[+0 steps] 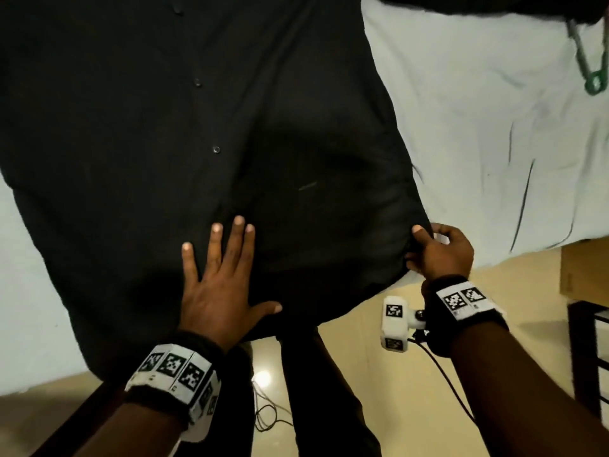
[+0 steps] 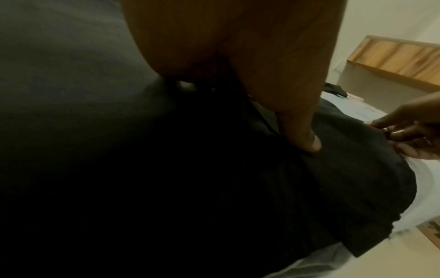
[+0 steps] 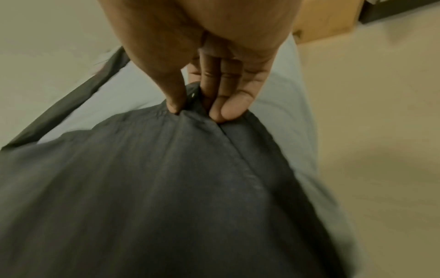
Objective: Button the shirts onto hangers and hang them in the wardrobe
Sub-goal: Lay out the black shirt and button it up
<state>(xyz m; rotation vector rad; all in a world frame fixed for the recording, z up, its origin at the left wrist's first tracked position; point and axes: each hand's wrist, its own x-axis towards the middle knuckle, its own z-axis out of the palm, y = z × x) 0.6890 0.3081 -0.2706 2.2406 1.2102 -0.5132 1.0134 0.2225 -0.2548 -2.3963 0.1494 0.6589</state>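
A black button-up shirt (image 1: 164, 133) lies spread on a pale bed sheet (image 1: 478, 133), its hem hanging over the near edge. My left hand (image 1: 219, 275) lies flat on the lower front of the shirt (image 2: 333, 178), fingers straight and spread. My right hand (image 1: 440, 250) pinches the shirt's lower right corner (image 3: 190, 116) between thumb and fingers and pulls it taut. Three buttons run up the placket (image 1: 216, 149). A green hanger (image 1: 591, 70) shows at the top right, partly under dark cloth.
The bed's near edge runs along the bottom of the sheet. Beige floor (image 1: 362, 374) lies below, with a thin cable (image 1: 273, 413) on it. A wooden piece (image 1: 583, 268) and a dark frame (image 1: 590, 357) stand at the right. My dark trousers (image 1: 313, 390) are under the hem.
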